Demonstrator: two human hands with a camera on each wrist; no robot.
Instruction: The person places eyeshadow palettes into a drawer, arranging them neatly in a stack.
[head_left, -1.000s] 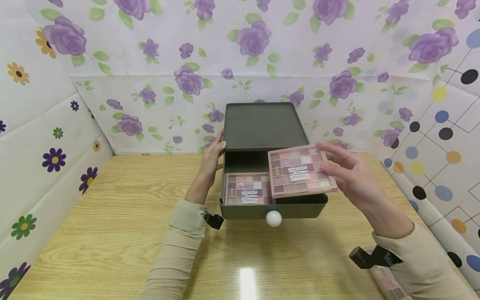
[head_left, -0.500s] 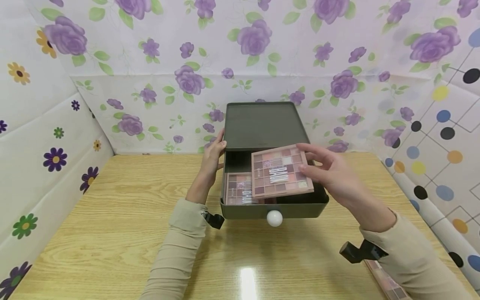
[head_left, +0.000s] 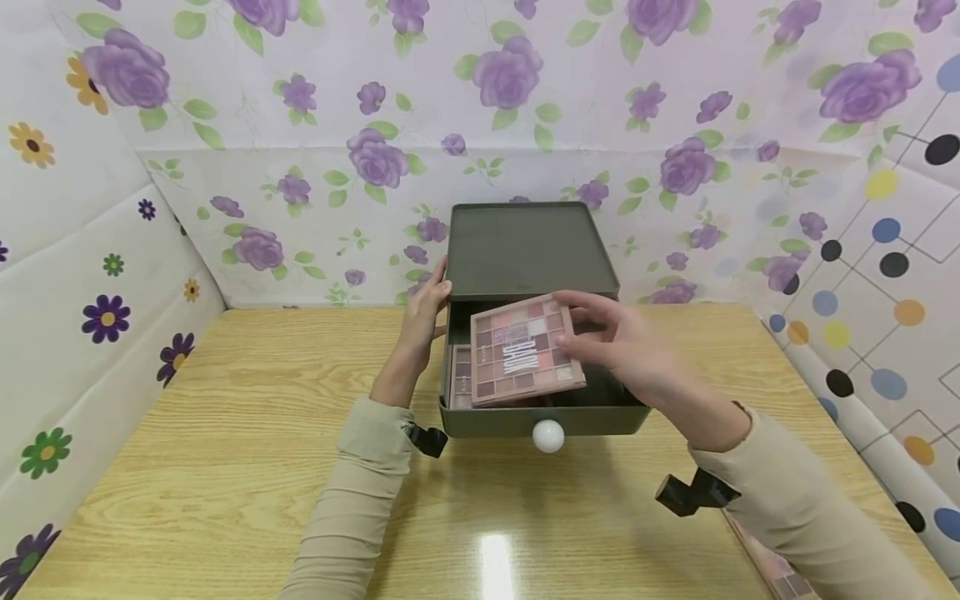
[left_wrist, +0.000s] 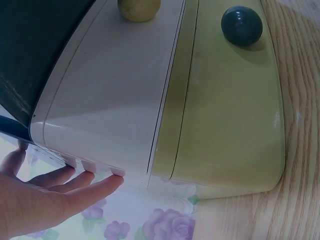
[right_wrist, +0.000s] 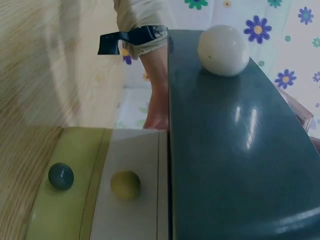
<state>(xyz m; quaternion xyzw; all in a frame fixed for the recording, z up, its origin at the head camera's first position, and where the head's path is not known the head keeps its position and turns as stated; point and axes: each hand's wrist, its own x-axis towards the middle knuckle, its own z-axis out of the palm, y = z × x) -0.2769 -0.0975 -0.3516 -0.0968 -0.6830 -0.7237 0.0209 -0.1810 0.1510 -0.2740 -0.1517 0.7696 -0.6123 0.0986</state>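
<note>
My right hand (head_left: 626, 346) pinches the right edge of a pink eyeshadow palette (head_left: 517, 354), thumb on top. The palette is tilted over the pulled-out dark green drawer (head_left: 487, 423), which has a white knob (head_left: 548, 436). Beneath it, a second eyeshadow palette (head_left: 461, 383) lies in the left part of the drawer, mostly covered. With extended fingers, my left hand (head_left: 422, 321) rests against the left side of the drawer cabinet (head_left: 531, 250). In the left wrist view, its fingertips touch the side by the white middle drawer (left_wrist: 110, 95).
Another palette (head_left: 776, 558) lies on the wooden table (head_left: 225, 467) at the lower right, partly under the right sleeve. The yellow-green bottom drawer (left_wrist: 230, 120) is closed. A floral cloth (head_left: 300, 208) hangs close behind the cabinet.
My right hand has carried the palette leftward over the drawer, so it covers more of the palette lying inside. The left hand has stayed in place.
</note>
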